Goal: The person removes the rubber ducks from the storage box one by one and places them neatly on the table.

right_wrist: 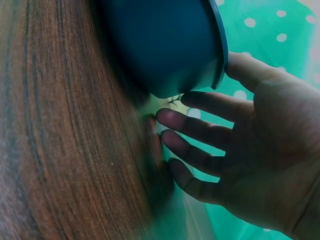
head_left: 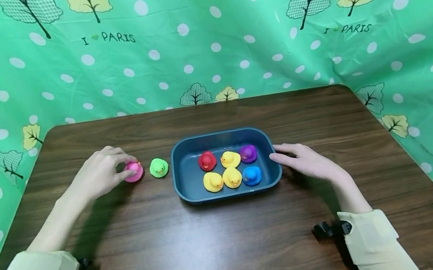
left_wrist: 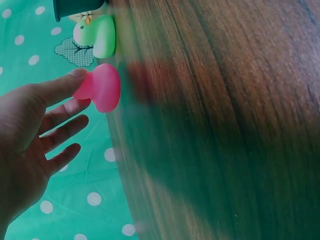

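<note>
My left hand point(head_left: 102, 171) pinches a pink rubber duck point(head_left: 134, 172) between thumb and index finger, low over the table left of the tray. In the left wrist view, the pink duck point(left_wrist: 104, 89) has its head between those fingertips while the other fingers spread loosely. Beside it stands a green rubber duck point(head_left: 159, 168). My right hand point(head_left: 307, 160) holds the right end of a dark blue tray point(head_left: 191, 191), thumb at the rim and index finger at the outer wall. In the tray sit red point(head_left: 207, 161), purple point(head_left: 248, 153), blue point(head_left: 251, 176) and three yellow ducks point(head_left: 232, 177).
The brown wooden table point(head_left: 170, 267) has a green dotted cloth point(head_left: 186, 54) behind it and at both sides. A small black device point(head_left: 331, 229) sits at each sleeve cuff. Inside the tray, the ducks gather at the middle and right, with bare floor at its left.
</note>
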### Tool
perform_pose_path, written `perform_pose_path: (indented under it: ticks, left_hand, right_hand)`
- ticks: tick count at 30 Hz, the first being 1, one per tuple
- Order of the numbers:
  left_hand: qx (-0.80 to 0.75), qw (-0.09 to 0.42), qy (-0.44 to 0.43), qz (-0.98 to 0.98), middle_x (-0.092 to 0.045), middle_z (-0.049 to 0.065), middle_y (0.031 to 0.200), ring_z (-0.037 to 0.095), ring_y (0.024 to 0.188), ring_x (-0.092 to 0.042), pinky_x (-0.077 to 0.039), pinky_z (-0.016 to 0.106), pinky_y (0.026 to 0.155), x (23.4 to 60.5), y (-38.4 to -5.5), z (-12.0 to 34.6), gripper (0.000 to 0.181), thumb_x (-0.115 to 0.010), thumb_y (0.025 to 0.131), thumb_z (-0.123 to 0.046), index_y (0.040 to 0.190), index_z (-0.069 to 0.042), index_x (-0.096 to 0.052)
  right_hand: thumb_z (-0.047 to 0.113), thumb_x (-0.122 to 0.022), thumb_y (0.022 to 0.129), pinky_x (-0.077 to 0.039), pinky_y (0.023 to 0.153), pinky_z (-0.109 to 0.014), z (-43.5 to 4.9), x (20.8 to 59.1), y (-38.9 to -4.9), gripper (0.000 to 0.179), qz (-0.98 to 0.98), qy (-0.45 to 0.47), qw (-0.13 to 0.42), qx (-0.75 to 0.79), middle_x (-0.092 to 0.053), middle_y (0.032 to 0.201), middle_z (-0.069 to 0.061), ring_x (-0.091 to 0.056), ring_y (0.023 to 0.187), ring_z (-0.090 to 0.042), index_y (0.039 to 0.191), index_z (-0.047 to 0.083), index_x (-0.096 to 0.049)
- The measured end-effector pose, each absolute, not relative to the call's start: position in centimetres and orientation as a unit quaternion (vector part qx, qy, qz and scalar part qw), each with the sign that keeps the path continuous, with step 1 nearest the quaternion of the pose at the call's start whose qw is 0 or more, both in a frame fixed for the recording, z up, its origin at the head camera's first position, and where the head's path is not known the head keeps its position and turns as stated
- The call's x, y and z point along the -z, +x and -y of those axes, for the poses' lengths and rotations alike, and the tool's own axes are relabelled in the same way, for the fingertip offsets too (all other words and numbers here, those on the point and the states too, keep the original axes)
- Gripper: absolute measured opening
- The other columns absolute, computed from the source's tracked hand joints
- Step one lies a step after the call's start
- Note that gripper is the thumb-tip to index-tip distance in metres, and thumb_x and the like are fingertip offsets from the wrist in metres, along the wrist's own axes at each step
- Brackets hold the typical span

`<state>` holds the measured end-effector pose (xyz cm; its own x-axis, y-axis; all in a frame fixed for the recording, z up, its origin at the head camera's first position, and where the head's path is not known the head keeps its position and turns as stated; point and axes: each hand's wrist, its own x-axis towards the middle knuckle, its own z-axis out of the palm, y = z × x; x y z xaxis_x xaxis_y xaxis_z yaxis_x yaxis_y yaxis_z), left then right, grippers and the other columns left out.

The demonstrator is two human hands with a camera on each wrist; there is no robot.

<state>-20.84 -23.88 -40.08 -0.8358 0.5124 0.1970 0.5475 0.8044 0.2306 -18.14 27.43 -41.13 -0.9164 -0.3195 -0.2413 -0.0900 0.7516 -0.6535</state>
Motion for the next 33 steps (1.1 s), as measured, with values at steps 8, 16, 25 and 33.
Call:
perform_pose_path:
  ticks: [8,16,25,33]
  left_hand:
    - [0.134,0.056,-0.276,0.950,-0.077,0.008,0.101,0.035,0.103,-0.068,-0.054,0.052,0.089,40.53,-20.66,23.77,0.021,-0.083,0.086,-0.020,0.104,-0.010,-0.080]
    - [0.132,0.051,-0.272,0.952,-0.076,0.008,0.101,0.035,0.104,-0.067,-0.054,0.053,0.089,40.88,-20.47,23.88,0.021,-0.083,0.086,-0.020,0.105,-0.010,-0.080]
    - [0.134,0.037,-0.263,0.955,-0.076,0.011,0.105,0.037,0.108,-0.067,-0.053,0.056,0.092,40.91,-20.70,23.69,0.023,-0.080,0.090,-0.021,0.109,-0.009,-0.079]
    - [0.129,0.041,-0.264,0.955,-0.075,0.011,0.107,0.037,0.109,-0.068,-0.053,0.057,0.092,40.91,-20.84,23.63,0.026,-0.078,0.091,-0.022,0.113,-0.008,-0.079]
  right_hand:
    - [0.055,-0.050,0.105,-0.040,0.115,-0.065,-27.48,41.33,-17.83,0.064,-0.921,-0.109,0.172,0.331,-0.053,0.154,-0.016,-0.047,0.146,-0.041,0.154,0.014,-0.048]
    - [0.058,-0.051,0.103,-0.040,0.116,-0.063,-27.32,41.70,-18.00,0.065,-0.921,-0.110,0.169,0.334,-0.056,0.153,-0.014,-0.048,0.146,-0.038,0.153,0.016,-0.050]
    - [0.056,-0.050,0.104,-0.041,0.115,-0.064,-27.41,41.60,-18.00,0.063,-0.921,-0.114,0.165,0.333,-0.056,0.152,-0.014,-0.049,0.144,-0.039,0.153,0.016,-0.050]
    - [0.056,-0.050,0.104,-0.042,0.114,-0.064,-27.44,41.22,-17.88,0.064,-0.921,-0.114,0.162,0.334,-0.056,0.153,-0.015,-0.049,0.144,-0.040,0.153,0.015,-0.049]
